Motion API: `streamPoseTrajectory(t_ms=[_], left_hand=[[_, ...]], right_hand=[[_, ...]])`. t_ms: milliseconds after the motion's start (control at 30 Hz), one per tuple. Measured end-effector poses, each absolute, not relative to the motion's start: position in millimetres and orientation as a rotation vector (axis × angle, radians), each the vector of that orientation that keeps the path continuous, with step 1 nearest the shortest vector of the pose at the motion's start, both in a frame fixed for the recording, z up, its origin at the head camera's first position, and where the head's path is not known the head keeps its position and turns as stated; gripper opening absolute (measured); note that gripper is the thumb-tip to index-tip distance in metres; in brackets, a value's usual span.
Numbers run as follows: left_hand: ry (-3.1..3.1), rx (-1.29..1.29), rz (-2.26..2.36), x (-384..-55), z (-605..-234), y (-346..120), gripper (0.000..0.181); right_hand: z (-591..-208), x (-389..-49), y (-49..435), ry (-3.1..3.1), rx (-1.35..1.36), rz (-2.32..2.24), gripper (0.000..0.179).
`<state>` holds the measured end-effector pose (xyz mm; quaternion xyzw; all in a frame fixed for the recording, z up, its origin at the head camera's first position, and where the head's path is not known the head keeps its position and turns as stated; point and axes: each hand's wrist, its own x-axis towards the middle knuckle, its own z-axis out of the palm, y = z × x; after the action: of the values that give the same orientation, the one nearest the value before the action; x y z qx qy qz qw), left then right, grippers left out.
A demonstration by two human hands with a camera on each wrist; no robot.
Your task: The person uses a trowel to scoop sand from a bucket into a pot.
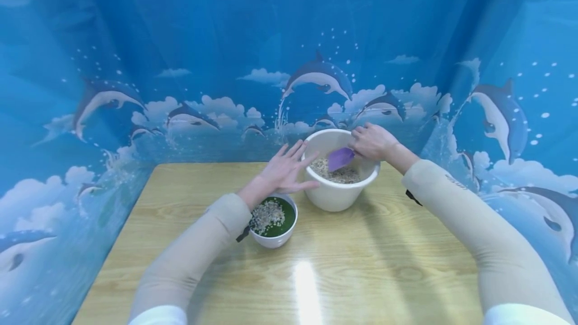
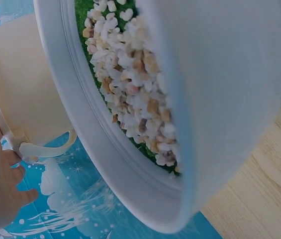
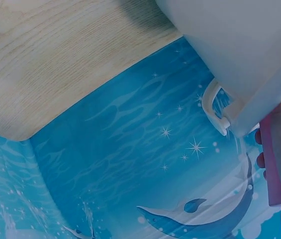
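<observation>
Blue dolphin-print backdrop (image 1: pixel 203 39) w/ clouds, 3 sides of lt. wood-grain tbl. (image 1: pixel 388 275); 1 glare streak (image 1: pixel 307 290) on top.

- Head: behind my right hand (image 1: pixel 374 143), facing forward-down.
- Left wrist: leftward, facing the bowl (image 2: pixel 234 99) closely.
- Right wrist: near that hand, facing the bucket (image 3: pixel 234 45) all share.

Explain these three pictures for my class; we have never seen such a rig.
No machine here: a person works with a bare left hand and right hand. The widest picture comes from a camera on the head; the other two from cameras on the left and right wrists. On the pale wooden table stand a small round white bowl with pale pebbles on a green layer, and a larger round cream bucket holding gritty grains. The right hand grips a purple scoop at the bucket's mouth. The left hand, fingers spread, holds nothing.
</observation>
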<state>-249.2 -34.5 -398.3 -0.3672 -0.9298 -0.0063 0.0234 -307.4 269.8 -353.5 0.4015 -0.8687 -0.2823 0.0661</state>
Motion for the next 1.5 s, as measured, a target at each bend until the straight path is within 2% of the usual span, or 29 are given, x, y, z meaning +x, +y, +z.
streamPoseTrajectory(t_ms=[467, 900, 1500], left_hand=[[-2.861, -1.114, 0.001, -251.6, -402.0, -33.3, 0.086], [-2.86, -1.108, 0.019, -250.9, -401.4, -31.5, 0.084], [-2.865, -1.098, 0.069, -249.1, -400.2, -30.2, 0.082]], right_hand=[[-351.6, -306.7, 267.2, -2.558, 1.234, -1.043, 0.027], [-350.3, -306.3, 265.8, -2.502, 1.258, -1.119, 0.02], [-359.6, -310.7, 266.0, -2.526, 1.284, -1.093, 0.022]])
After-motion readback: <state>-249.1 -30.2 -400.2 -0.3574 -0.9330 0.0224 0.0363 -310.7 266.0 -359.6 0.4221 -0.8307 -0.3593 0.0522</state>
